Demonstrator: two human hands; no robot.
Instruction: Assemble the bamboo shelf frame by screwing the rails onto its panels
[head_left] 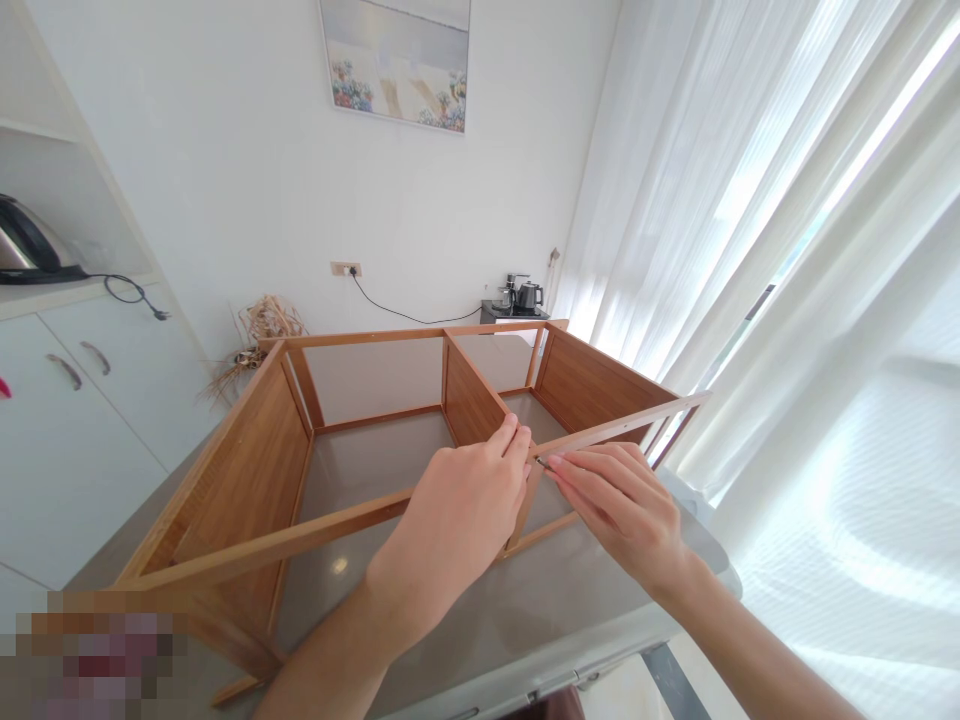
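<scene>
L hand (465,500): fingers bent over divider (477,392) near end, grip unclear | R hand (630,505): pinching sm metal pc (541,462) just R of divider | frame (300,538) around divider, on tbl (592,600)

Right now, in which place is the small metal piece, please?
The small metal piece is in the head view, right of and below centre, pinched by the right hand at the near side of the wooden frame, beside the left hand.
</scene>
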